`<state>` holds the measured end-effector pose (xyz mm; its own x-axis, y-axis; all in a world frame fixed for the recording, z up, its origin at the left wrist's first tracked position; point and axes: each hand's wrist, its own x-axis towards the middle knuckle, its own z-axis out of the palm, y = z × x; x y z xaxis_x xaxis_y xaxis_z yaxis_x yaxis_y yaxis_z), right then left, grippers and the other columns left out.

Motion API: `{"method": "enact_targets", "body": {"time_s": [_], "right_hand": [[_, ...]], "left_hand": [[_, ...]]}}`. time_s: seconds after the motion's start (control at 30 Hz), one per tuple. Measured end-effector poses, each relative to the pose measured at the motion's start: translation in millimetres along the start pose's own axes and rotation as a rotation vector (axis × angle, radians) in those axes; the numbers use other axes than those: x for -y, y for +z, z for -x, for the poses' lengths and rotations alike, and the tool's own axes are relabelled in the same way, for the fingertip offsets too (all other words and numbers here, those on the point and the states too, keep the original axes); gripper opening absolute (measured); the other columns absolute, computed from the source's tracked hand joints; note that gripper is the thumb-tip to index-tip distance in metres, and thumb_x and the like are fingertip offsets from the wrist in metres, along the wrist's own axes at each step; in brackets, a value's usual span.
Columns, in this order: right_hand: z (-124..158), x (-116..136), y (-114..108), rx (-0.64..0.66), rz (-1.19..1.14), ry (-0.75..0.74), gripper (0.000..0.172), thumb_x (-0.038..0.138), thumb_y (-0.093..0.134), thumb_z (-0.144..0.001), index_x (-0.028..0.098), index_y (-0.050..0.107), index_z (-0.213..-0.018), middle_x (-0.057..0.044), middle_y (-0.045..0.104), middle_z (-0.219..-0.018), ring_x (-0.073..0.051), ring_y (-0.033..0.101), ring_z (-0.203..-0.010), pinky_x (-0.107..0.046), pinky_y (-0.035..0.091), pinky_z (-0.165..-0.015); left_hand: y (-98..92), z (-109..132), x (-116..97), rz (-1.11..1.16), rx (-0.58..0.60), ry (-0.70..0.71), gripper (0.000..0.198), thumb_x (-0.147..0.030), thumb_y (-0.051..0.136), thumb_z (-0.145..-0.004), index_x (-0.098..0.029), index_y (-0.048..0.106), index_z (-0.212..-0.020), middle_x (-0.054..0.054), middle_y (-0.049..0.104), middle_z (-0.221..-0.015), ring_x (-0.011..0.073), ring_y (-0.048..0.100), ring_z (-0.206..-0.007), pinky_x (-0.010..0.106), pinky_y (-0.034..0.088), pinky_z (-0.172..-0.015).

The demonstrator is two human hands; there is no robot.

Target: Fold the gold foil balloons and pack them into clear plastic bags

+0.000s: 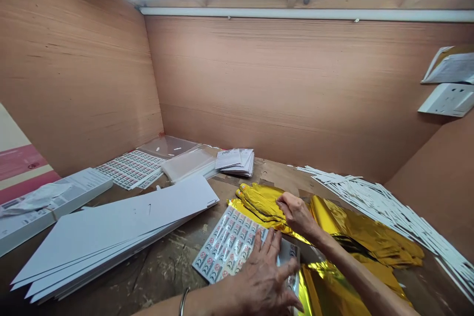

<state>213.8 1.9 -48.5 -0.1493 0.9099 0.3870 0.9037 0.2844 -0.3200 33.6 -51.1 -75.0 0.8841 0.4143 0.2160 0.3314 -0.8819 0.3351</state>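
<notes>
My left hand lies flat with its fingers spread on a sheet of small printed stickers near the front of the bench. My right hand reaches forward and pinches the edge of a pile of shiny gold foil pieces. More gold foil spreads to the right and runs under my right forearm. A bangle sits on my left wrist.
A fanned stack of large white cards lies at the left, beside a long white box. At the back are another sticker sheet, clear plastic bags and folded leaflets. White strips pile along the right wall.
</notes>
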Motion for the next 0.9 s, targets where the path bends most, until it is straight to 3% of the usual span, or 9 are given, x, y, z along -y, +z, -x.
{"method": "enact_targets", "body": {"time_s": [0.1, 0.23, 0.47, 0.77, 0.9], "right_hand": [[-27.3, 4.0, 18.1, -0.019, 0.220, -0.164, 0.021, 0.012, 0.031, -0.082, 0.013, 0.051, -0.076, -0.006, 0.056, -0.075, -0.013, 0.050, -0.068, -0.023, 0.035, -0.062], [-52.8, 3.6, 38.3, 0.023, 0.315, -0.251, 0.021, 0.006, 0.032, -0.077, 0.012, 0.052, -0.073, -0.008, 0.054, -0.074, -0.015, 0.046, -0.068, -0.025, 0.032, -0.061], [-66.6, -1.1, 52.7, 0.152, 0.419, -0.337, 0.023, 0.002, 0.033, -0.074, 0.013, 0.053, -0.074, -0.010, 0.053, -0.077, -0.017, 0.043, -0.069, -0.026, 0.029, -0.060], [-69.0, 5.1, 71.3, 0.290, 0.352, -0.288, 0.020, 0.008, 0.035, -0.079, 0.015, 0.053, -0.076, -0.008, 0.055, -0.079, -0.016, 0.048, -0.072, -0.025, 0.030, -0.062], [-70.5, 5.9, 69.4, 0.282, 0.241, -0.185, 0.020, 0.020, 0.035, -0.084, 0.016, 0.054, -0.078, -0.005, 0.055, -0.079, -0.014, 0.050, -0.072, -0.022, 0.033, -0.064]], "left_hand": [[-8.2, 1.2, 4.2, -0.040, -0.068, 0.018, 0.060, -0.061, 0.029, -0.079, -0.018, 0.039, -0.120, 0.020, 0.020, -0.138, 0.0345, 0.010, -0.128, 0.058, 0.015, -0.097], [-14.3, 11.0, 16.5, -0.127, -0.115, 0.030, 0.057, -0.059, 0.029, -0.081, -0.013, 0.044, -0.112, 0.023, 0.028, -0.133, 0.0356, 0.017, -0.126, 0.058, 0.021, -0.096], [-5.5, 23.6, 36.5, -0.237, -0.133, 0.002, 0.057, -0.058, 0.030, -0.080, -0.012, 0.045, -0.110, 0.022, 0.039, -0.127, 0.0359, 0.029, -0.121, 0.055, 0.031, -0.091], [14.6, 23.4, 46.9, -0.201, -0.137, -0.012, 0.057, -0.059, 0.034, -0.078, -0.013, 0.046, -0.109, 0.020, 0.040, -0.127, 0.0356, 0.029, -0.121, 0.054, 0.032, -0.091], [3.5, 26.7, 43.3, -0.141, -0.121, -0.029, 0.049, -0.055, 0.035, -0.081, -0.014, 0.048, -0.105, 0.017, 0.039, -0.128, 0.0327, 0.028, -0.122, 0.050, 0.031, -0.094]]}}
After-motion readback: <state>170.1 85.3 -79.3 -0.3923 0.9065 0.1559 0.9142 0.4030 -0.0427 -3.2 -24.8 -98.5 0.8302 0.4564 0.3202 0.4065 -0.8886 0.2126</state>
